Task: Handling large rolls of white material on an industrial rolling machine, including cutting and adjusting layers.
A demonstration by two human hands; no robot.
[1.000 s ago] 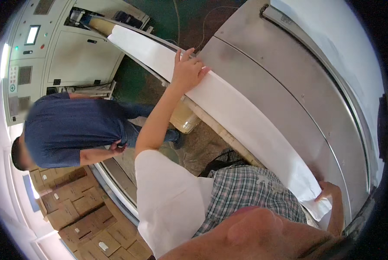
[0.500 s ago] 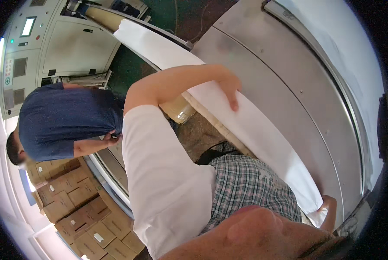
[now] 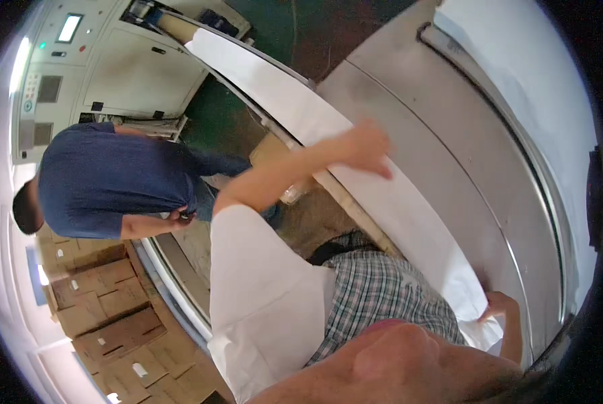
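Observation:
A long white roll of smooth sheet material [image 3: 301, 104] runs from the upper left to the lower right in front of me; whether it is cloth or paper I cannot tell. My left hand [image 3: 365, 148] is over the middle of the roll, slightly blurred, with one digit pointing down apart from the rest. Some of its fingers are hidden. At the near right end, my right hand [image 3: 500, 311] is closed around the end of the roll, where the sheet is creased. A tan core [image 3: 179, 28] sticks out of the roll's far end.
A grey metal machine bed [image 3: 443, 128] lies along the roll's right side, with a white sheet [image 3: 517, 74] beyond it. At left a person in a dark blue shirt [image 3: 113, 182] stands bent by a control cabinet [image 3: 140, 71]. Cardboard boxes [image 3: 106, 296] are stacked at lower left.
My left hand has shifted slightly along and over the roll, its arm straighter. The right hand stays at the roll's end. The view has turned a little.

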